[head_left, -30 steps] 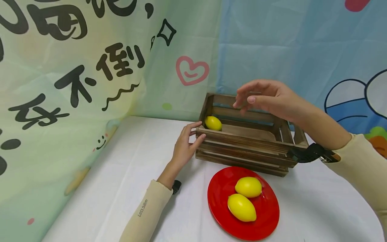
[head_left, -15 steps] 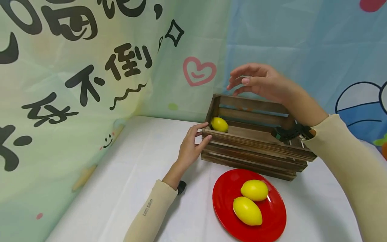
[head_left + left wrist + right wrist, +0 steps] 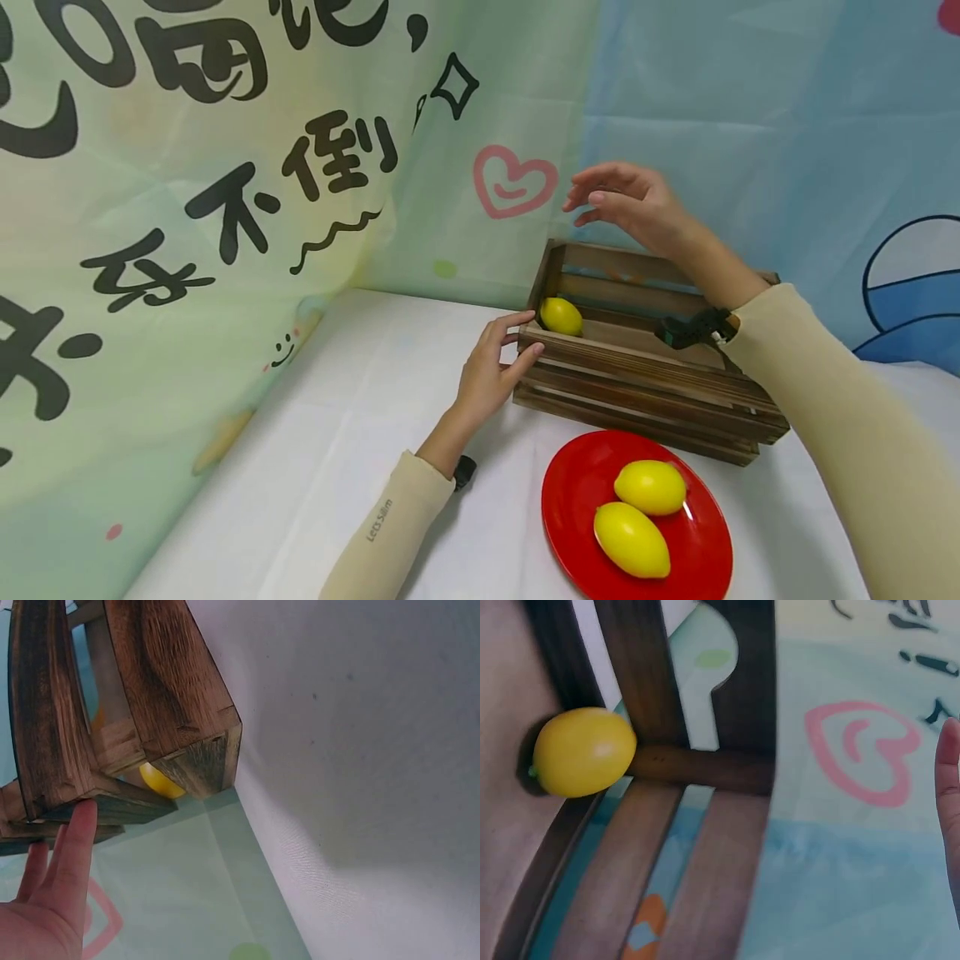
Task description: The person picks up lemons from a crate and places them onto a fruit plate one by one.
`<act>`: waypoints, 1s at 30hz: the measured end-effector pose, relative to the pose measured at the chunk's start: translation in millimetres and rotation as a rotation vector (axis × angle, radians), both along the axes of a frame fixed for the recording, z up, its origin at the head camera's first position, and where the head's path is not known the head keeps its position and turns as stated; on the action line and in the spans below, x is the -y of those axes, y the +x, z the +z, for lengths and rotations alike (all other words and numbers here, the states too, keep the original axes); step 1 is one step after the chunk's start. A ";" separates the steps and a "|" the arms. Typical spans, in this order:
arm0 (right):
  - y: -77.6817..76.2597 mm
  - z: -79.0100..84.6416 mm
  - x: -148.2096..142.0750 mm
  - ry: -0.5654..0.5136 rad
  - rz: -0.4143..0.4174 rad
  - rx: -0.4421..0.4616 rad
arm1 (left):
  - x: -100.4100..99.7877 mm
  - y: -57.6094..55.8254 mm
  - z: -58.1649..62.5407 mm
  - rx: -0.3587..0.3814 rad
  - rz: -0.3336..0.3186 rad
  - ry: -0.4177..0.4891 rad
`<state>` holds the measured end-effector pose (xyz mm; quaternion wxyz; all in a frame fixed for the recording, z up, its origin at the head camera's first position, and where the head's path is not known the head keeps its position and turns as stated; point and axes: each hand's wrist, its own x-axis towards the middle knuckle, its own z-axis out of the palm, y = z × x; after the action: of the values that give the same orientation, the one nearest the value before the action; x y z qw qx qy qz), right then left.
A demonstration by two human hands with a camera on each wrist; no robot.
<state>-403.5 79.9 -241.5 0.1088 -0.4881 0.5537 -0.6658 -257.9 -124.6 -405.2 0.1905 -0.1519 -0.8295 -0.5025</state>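
A brown wooden slatted crate [image 3: 645, 367] stands on the table, with one lemon [image 3: 561, 317] inside at its left end. My left hand [image 3: 491, 375] rests against the crate's front left corner, fingers fairly straight; in the left wrist view a finger [image 3: 79, 847] touches the wood. Above the crate's back side, my right hand [image 3: 637, 208] hovers in the air with loosely bent fingers and nothing in them. In front of the crate a red plate [image 3: 566, 500] bears two lemons, one farther back [image 3: 651, 487] and one nearer [image 3: 632, 540]. The right wrist view shows the lemon [image 3: 585, 752] inside the crate.
A white cloth covers the table [image 3: 360, 433]. Behind and to the left hangs a printed backdrop [image 3: 450, 208] with dark lettering and a pink heart, close to the crate's back. Each wrist wears a black strapped device, such as the right wrist device [image 3: 693, 327].
My right hand has risen from over the crate's inside and drawn back a little. The left hand stays at the corner. The whole scene has shifted rightward in view.
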 end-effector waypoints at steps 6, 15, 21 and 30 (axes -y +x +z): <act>-15.1 -20.2 -8.6 0.085 -0.103 0.135 | -7.3 4.6 -2.8 0.023 -0.020 0.002; -22.6 -48.4 -9.4 0.185 -0.163 0.216 | -10.5 4.6 -2.8 0.018 -0.023 -0.013; -21.6 -56.5 -4.4 0.237 -0.158 0.239 | -7.9 3.8 0.0 0.021 -0.018 -0.012; -38.0 -73.2 -10.1 0.475 -0.093 0.150 | 1.2 1.6 2.4 0.017 0.002 -0.001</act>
<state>-441.5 90.1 -314.7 0.2306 -0.3720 0.7070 -0.5556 -256.3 -125.8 -402.8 0.1840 -0.1471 -0.8315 -0.5030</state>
